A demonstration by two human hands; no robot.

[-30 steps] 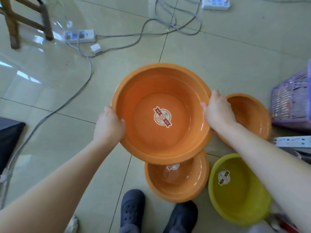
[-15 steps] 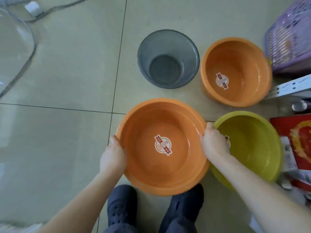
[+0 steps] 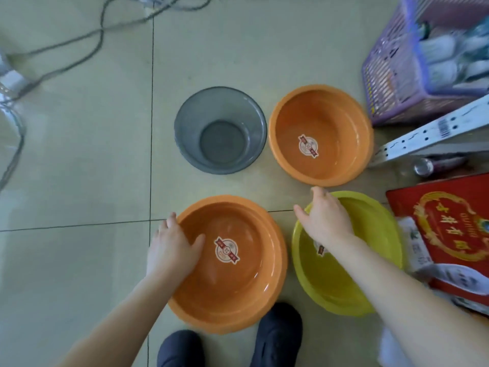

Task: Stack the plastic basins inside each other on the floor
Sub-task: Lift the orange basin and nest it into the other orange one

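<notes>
A large orange basin (image 3: 238,292) with a round sticker sits on the floor by my feet, nested in a second orange basin whose rim (image 3: 285,260) shows along its right side. My left hand (image 3: 172,247) grips its left rim, thumb inside. My right hand (image 3: 325,221) hovers with fingers apart over the upper-left rim of the yellow-green basin (image 3: 317,282) to the right. Farther away stand a smaller orange basin (image 3: 320,136) and a grey translucent basin (image 3: 221,131), side by side.
A purple basket (image 3: 423,62) of items, a white perforated strip (image 3: 436,131), a metal can (image 3: 423,166) and a red box (image 3: 449,229) crowd the right side. Grey cables (image 3: 79,35) trail across the tiles at top left. My dark shoes (image 3: 277,335) stand just below the basins.
The large orange basin has come down from mid-air into the orange basin on the floor. My right hand has let go of its rim and moved over the yellow-green basin.
</notes>
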